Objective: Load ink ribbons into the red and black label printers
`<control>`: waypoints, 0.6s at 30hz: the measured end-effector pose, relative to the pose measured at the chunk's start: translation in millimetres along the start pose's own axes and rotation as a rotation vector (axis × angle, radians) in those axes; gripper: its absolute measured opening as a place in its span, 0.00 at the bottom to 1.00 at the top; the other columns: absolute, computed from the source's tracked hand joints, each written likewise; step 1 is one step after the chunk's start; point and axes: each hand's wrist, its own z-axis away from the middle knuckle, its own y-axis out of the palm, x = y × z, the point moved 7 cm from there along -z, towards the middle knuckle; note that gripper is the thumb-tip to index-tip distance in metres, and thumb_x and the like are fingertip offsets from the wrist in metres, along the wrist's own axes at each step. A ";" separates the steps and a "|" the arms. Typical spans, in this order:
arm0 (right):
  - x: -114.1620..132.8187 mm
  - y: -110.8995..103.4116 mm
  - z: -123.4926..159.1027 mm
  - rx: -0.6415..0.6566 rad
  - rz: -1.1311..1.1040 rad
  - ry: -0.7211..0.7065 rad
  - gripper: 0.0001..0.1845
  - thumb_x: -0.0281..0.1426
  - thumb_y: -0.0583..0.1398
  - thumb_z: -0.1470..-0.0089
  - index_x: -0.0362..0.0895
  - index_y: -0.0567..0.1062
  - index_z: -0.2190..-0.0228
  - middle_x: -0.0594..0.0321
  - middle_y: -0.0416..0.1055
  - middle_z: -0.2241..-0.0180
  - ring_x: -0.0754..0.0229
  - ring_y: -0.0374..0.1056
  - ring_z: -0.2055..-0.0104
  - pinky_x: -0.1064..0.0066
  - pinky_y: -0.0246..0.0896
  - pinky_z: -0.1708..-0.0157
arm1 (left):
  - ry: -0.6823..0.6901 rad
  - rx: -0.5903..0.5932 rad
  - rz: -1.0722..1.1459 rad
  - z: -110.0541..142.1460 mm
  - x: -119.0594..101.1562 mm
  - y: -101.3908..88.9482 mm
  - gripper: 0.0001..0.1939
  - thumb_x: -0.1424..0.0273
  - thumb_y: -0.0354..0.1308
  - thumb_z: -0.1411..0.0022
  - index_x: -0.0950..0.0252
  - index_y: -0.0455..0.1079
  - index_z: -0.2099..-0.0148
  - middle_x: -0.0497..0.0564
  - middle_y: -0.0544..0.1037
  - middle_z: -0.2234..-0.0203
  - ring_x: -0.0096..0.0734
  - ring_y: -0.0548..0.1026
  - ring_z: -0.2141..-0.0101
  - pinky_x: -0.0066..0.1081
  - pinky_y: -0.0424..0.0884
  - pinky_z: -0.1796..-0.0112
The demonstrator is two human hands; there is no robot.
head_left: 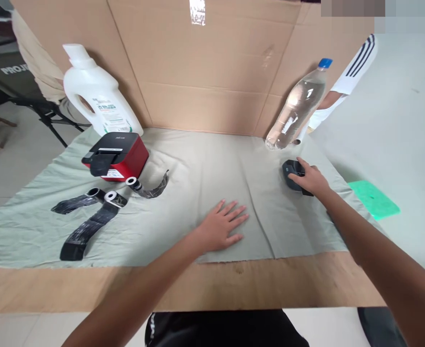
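Small black rounded device (290,176) in my right hand (312,180), right of centre

Nearest, along the bottom of the frame, runs the bare wooden table edge (241,284). Just beyond it, my left hand (216,229) lies palm down near the centre, fingers spread and holding nothing, probably to steady me and keep the pale green cloth (212,168) flat. My right hand is partly closed, thumb and fingers around the device on the cloth, apparently to keep it from sliding. At left lie white-cored rolls with loose black strips (87,231), curled as if still springy. Behind them sits a red-and-black boxy machine (135,156). Farther back, a white jug-like plastic bottle (102,91), upper left, and a clear blue-capped bottle (302,103), upper right, stand near the brown cardboard panel (205,62), perhaps as props for it.
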 end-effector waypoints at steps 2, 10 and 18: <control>2.6 0.3 -4.0 0.001 0.039 -0.006 0.47 0.56 0.59 0.44 0.49 0.58 0.30 0.39 0.64 0.43 0.32 0.71 0.48 0.44 0.65 0.50 | -0.006 0.002 0.008 1.1 -1.6 -1.7 0.34 0.49 0.39 0.25 0.57 0.47 0.24 0.47 0.47 0.26 0.45 0.44 0.26 0.52 0.38 0.29; 37.2 -13.4 -5.3 -0.163 0.228 -0.115 0.50 0.60 0.61 0.47 0.45 0.62 0.32 0.24 0.60 0.39 0.18 0.65 0.43 0.32 0.57 0.55 | -0.009 -0.016 0.016 0.0 -3.7 -6.4 0.33 0.50 0.45 0.26 0.58 0.51 0.26 0.48 0.52 0.26 0.44 0.46 0.27 0.53 0.42 0.30; 266.3 10.7 102.0 -0.299 -0.104 -0.779 0.30 0.44 0.56 0.39 0.45 0.69 0.40 0.45 0.71 0.43 0.38 0.65 0.43 0.44 0.54 0.45 | -0.130 -0.545 0.001 39.0 31.9 -109.5 0.15 0.66 0.49 0.27 0.60 0.77 0.51 0.50 0.83 0.52 0.36 0.77 0.49 0.39 0.68 0.48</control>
